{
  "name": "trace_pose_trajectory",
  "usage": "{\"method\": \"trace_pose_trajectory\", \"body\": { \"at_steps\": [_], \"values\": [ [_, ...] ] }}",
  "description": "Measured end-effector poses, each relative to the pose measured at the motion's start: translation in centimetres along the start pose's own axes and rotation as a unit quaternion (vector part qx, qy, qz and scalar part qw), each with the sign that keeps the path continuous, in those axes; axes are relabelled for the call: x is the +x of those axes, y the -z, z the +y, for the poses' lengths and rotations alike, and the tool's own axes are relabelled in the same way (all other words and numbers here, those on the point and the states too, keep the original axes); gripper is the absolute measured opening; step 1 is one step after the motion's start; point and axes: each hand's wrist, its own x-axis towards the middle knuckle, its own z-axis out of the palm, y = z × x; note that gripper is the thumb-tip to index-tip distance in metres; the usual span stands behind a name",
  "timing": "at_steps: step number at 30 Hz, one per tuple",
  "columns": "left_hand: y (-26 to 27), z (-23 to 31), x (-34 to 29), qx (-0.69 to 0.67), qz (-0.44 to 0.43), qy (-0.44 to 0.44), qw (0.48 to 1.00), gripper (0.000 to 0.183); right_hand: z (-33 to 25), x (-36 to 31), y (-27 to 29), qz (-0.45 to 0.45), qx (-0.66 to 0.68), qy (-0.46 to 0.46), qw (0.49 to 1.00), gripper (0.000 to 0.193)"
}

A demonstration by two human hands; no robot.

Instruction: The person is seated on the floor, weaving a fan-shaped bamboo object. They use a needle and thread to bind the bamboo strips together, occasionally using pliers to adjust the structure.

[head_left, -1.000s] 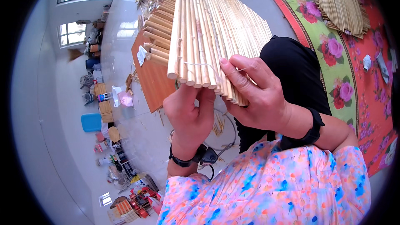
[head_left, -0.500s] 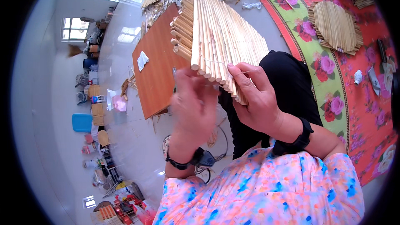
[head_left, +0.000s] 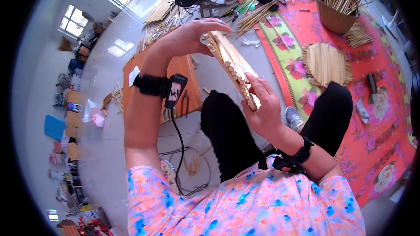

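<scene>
R hand (head_left: 264, 111) clamped on near end of stick panel (head_left: 233, 52), held up nr worktop (head_left: 195, 73). L hand (head_left: 189, 37) well apart, loosely curved at far end; can't tell if gripping. L wrist unit (head_left: 180, 81) label: dark marks, unreadable. Vs prev. frame: L hand's moved up, panel's tipped, stick ends showing.

Looks like a handicraft workshop, per stick-filled basket (head_left: 334, 19) and round stick panel (head_left: 326, 64) at 2 o'clock, loose sticks (head_left: 259, 16) at 1, floral mat (head_left: 372, 144) at 3, wooden table (head_left: 192, 88) with hand tool (head_left: 185, 97) at 10, assorted stored goods (head_left: 72, 118) at 9.
</scene>
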Motion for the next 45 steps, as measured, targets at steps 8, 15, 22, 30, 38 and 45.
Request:
{"method": "trace_pose_trajectory", "body": {
  "at_steps": [8, 15, 22, 30, 38, 45],
  "values": [
    [1.0, -4.8, 5.5, 0.002, 0.010, 0.211, 0.977, 0.023, 2.1, 9.1, 5.5, 0.102, -0.194, 0.072, 0.973, 0.057],
    [-1.2, -7.4, 6.7, 0.038, 0.154, 0.231, 0.960, 0.050, 2.3, 10.7, 6.2, 0.187, -0.202, 0.125, 0.953, 0.049],
    [-3.3, -3.5, 5.9, 0.036, 0.245, 0.271, 0.930, 0.043, 2.7, 10.6, 4.8, 0.097, -0.065, 0.071, 0.991, 0.027],
    [-10.5, 7.9, 2.8, 0.023, 0.250, 0.281, 0.926, 0.079, 1.4, 10.1, 4.0, 0.082, 0.049, -0.028, 0.995, 0.040],
    [-21.1, 14.7, 0.2, 0.033, 0.424, 0.167, 0.890, 0.066, -3.6, 3.7, 4.3, 0.094, -0.144, 0.011, 0.985, 0.049],
    [-25.2, 17.0, -0.7, 0.057, 0.434, 0.134, 0.889, 0.059, -5.7, 2.1, 6.8, 0.036, -0.298, -0.046, 0.953, 0.037]
  ]
}}
